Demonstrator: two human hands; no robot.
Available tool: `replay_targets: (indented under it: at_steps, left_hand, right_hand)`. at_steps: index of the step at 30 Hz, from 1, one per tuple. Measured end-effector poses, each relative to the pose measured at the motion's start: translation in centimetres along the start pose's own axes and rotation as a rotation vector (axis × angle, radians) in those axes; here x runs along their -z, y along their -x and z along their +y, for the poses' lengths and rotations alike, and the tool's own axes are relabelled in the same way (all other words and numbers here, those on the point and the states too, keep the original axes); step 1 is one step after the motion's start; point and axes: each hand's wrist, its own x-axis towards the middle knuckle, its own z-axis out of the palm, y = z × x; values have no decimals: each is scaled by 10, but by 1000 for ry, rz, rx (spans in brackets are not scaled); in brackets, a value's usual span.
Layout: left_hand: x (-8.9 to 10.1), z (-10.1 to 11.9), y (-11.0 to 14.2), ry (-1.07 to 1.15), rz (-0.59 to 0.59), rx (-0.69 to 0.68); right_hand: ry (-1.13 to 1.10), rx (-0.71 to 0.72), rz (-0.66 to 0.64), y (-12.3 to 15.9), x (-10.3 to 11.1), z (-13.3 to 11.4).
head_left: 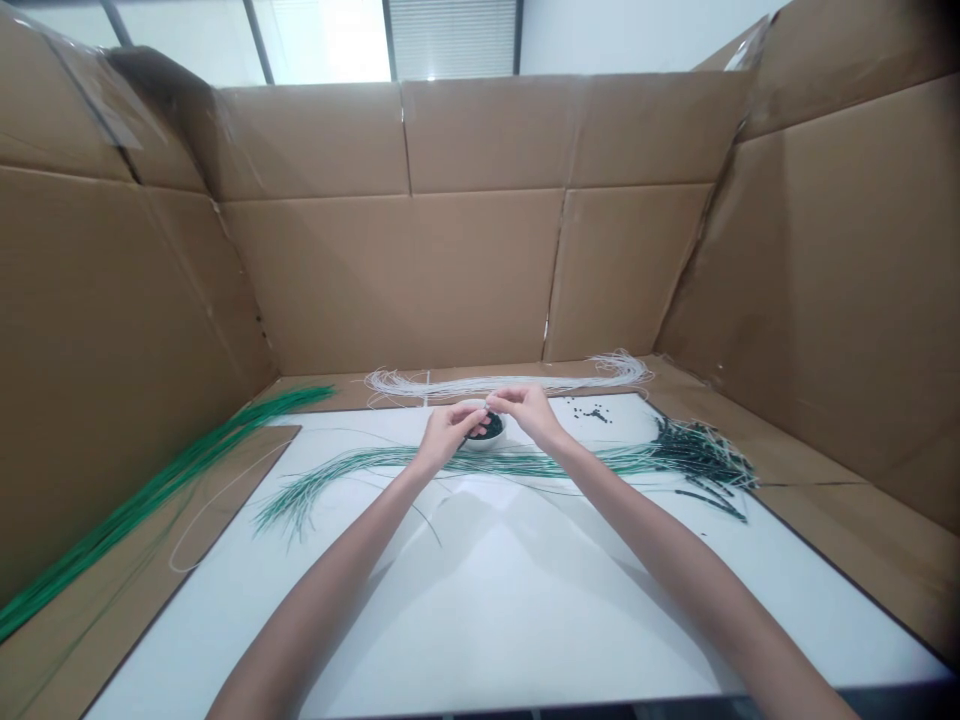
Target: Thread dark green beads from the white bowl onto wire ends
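Note:
My left hand (448,432) is closed in a pinch at the left side of a small white bowl (495,437). Opposite it, my right hand (527,407) pinches too, its fingertips close to the left ones above the bowl's rim. Whatever sits between the fingers is too small to make out. Small black pieces (491,427) lie in the bowl. Beneath my wrists a long bundle of thin green wires (375,460) stretches across the white board, its right end covered in dark pieces (697,455). One thin strand runs from the left toward my left hand.
Behind the bowl lies a bundle of white wires (480,384). Loose black bits (592,411) are scattered right of my right hand. A thick green wire bundle (172,470) rests along the left. Cardboard walls (390,270) enclose the white board (480,600) on three sides.

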Motion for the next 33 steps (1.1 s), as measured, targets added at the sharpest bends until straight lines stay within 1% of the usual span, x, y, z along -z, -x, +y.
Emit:
replay_targets:
  at_steps: [3, 5, 8, 11, 14, 17, 22, 27, 30, 33]
  left_hand:
    - [-2, -2, 0, 40, 51, 35]
    - [-2, -2, 0, 68, 54, 77]
    - [-2, 2, 0, 97, 53, 147]
    - [-3, 5, 0, 107, 81, 186]
    - [-3, 5, 0, 93, 114, 175]
    - [-2, 5, 0, 84, 114, 158]
    - [-1, 6, 0, 129, 99, 175]
    - [-2, 4, 0, 129, 132, 184]
    - [-2, 1, -1, 140, 182, 172]
    - [-2, 0, -2, 147, 217, 161]
  right_hand:
    - [26, 1, 33, 1, 0, -1]
    - [38, -4, 52, 0, 1, 0]
    - [46, -10, 49, -1, 1, 2]
    - [46, 2, 41, -2, 0, 5]
    - [58, 27, 41, -2, 0, 5]
    - [66, 40, 47, -1, -1, 5]
    - [61, 40, 54, 0, -1, 4]
    - [73, 59, 35, 0, -2, 4]
    - [105, 110, 17, 3, -3, 1]
    - [198, 209, 6, 8, -7, -4]
